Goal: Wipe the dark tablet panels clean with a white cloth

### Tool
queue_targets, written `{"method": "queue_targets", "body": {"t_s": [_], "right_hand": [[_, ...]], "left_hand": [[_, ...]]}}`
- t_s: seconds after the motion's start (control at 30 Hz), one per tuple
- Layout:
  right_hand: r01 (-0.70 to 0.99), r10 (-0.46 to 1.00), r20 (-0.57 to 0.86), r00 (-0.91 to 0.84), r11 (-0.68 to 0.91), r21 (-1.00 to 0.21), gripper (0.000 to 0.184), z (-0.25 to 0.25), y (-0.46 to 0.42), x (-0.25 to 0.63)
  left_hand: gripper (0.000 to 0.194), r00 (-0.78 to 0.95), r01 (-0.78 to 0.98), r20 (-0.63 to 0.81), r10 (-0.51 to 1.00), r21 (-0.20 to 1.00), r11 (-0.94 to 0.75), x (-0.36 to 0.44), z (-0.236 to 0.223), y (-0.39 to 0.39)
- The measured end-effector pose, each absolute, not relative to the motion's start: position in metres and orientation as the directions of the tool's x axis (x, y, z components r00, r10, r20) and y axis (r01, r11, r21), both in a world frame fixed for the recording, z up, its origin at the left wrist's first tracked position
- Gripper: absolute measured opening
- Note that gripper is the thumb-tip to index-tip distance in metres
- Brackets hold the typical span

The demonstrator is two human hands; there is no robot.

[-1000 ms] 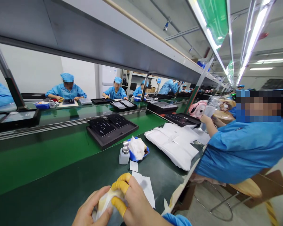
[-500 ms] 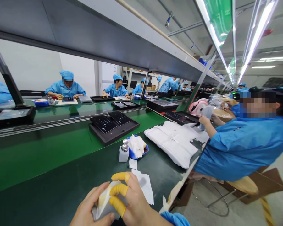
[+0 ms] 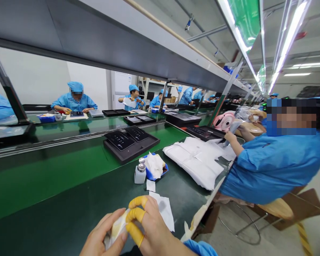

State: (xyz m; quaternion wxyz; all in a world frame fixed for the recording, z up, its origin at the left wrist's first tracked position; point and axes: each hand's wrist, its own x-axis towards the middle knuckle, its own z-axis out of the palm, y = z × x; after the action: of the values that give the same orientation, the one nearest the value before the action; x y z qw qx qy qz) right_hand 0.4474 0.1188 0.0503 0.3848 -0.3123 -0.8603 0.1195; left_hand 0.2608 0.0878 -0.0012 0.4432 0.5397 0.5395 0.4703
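Near the bottom edge, my left hand [image 3: 102, 233] is closed around a crumpled white wipe [image 3: 117, 227] with a yellowish patch. On the wipe's other side is my right hand [image 3: 152, 227], with yellow finger cots on several fingers, its fingertips pressed against it. Part of the wipe is hidden behind my fingers. Just beyond my right hand lie a white paper sheet [image 3: 165, 210] with a grey patch and a small white square [image 3: 150, 185]. A white pump bottle [image 3: 140, 174] stands beside a blue box [image 3: 164, 171] holding white wipes [image 3: 154, 165].
A black tray [image 3: 128, 153] with two dark panels [image 3: 120, 139] lies on the green belt [image 3: 56, 170]. White sheets [image 3: 193, 160] are stacked at right, near a seated co-worker [image 3: 269, 163]. A long shelf [image 3: 117, 53] hangs overhead; other workers sit across the line.
The white wipe is squeezed smaller between my hands. The black tray has shifted slightly right. Across the line, a worker has raised something white.
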Motion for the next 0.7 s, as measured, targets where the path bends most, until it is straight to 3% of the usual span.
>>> {"method": "queue_targets", "body": {"t_s": [0.2,0.4,0.7], "right_hand": [[0.482,0.633,0.559,-0.535,0.773,-0.413,0.019,0.053,0.118,0.449],[0.466,0.637,0.564,-0.525,0.77,-0.436,0.013,0.052,0.117,0.45],[0.479,0.644,0.549,-0.532,0.764,-0.433,0.013,0.052,0.118,0.451]], "left_hand": [[0.059,0.142,0.293,0.04,0.989,0.953,-0.08,0.248,-0.004,0.093],[0.056,-0.041,0.191,0.081,0.996,0.979,-0.072,0.264,-0.001,0.087],[0.056,-0.023,0.202,0.07,0.997,0.977,-0.064,0.268,0.011,0.086]]}}
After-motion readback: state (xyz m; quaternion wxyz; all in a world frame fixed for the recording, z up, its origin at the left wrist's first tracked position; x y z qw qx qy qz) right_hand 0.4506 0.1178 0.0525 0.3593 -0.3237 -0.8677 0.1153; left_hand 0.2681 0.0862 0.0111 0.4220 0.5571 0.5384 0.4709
